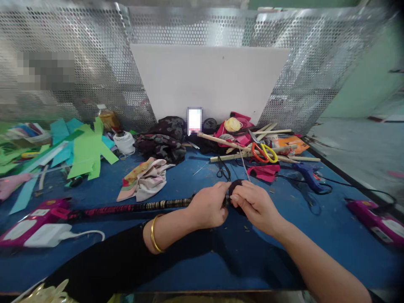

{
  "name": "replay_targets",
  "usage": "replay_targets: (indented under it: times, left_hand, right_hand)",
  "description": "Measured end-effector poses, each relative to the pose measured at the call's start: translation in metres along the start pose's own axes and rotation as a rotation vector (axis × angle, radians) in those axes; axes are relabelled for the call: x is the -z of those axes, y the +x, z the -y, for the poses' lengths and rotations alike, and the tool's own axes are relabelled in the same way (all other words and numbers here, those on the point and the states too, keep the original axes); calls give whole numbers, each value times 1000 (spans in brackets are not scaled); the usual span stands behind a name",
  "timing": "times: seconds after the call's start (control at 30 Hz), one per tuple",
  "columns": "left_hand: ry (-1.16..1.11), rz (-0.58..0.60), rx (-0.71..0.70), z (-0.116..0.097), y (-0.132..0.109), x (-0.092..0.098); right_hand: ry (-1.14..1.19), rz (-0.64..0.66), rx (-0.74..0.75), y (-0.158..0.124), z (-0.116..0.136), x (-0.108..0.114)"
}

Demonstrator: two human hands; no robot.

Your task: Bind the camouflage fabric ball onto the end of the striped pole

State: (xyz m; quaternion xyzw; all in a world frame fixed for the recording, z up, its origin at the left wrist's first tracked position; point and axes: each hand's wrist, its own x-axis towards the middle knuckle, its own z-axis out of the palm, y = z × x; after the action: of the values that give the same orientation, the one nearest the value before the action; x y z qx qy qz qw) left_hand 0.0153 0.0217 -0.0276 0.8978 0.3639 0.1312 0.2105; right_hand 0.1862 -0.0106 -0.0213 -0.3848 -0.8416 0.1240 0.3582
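A long thin stick (151, 205), wrapped in black, pink and cream bands, lies low over the table and runs from the left to my hands. My left hand (208, 207) is closed around it near its right end. At that end is a dark rounded piece (235, 184), partly covered by my fingers. My right hand (256, 205) pinches in against this piece, thumb and fingers together. From beside my right hand a pale thread (243, 163) rises towards a cream yarn ball (232, 124) at the back. What exactly lies between the fingertips is hidden.
Orange and yellow-handled scissors (264, 152) rest on several wooden sticks (227, 158). A blue glue gun (308, 174) lies at right. Patterned cloth (147, 179), green strips (83, 151) and a magenta power strip (34, 223) occupy the left. A white board (210, 80) stands behind.
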Motion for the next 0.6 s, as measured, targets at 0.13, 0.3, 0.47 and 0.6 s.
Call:
replay_targets:
  times: [0.13, 0.3, 0.47, 0.6]
  left_hand:
    - [77, 112, 107, -3, 5, 7]
    - [194, 115, 159, 5, 9, 8]
    - [182, 161, 149, 10, 8, 11]
    - [150, 172, 142, 9, 6, 12]
  right_hand:
    - [-15, 4, -7, -1, -1, -1]
    - [-7, 16, -16, -2, 0, -1]
    - [-4, 26, -21, -3, 0, -1]
    - [-8, 21, -18, -4, -1, -1]
